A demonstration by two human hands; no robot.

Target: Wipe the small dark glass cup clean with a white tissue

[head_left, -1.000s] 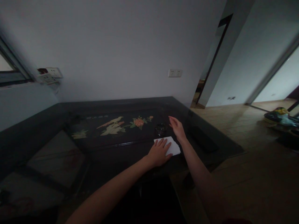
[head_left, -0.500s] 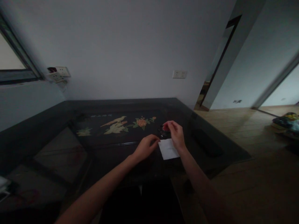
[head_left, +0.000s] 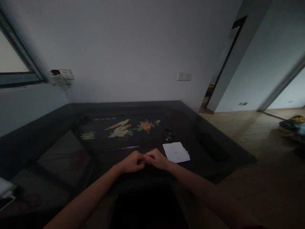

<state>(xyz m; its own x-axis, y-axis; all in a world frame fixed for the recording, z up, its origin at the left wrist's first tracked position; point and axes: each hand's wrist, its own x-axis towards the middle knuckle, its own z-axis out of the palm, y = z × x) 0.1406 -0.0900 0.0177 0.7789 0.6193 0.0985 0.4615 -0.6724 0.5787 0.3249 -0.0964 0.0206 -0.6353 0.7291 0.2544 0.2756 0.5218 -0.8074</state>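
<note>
My left hand [head_left: 132, 162] and my right hand [head_left: 157, 159] meet over the near part of the dark glossy table [head_left: 100, 152]. Both have curled fingers, and their fingertips touch each other. Anything pinched between them is hidden or too small to make out. Just right of my right hand lies a white sheet of paper [head_left: 176, 152] with a torn right edge and a faint mark in the middle. Behind the paper stands a round clear glass dish [head_left: 169, 135] like an ashtray.
A long black object [head_left: 212, 147] lies toward the table's right side. Bird and flower inlays [head_left: 119, 128] decorate the tabletop. Wall sockets [head_left: 184, 76] sit above the far edge. A pale object [head_left: 6, 190] shows at the lower left.
My right hand has come away from the glass dish and the paper, moving left and nearer to meet my left hand. My left hand has also shifted left and nearer, away from the paper's corner.
</note>
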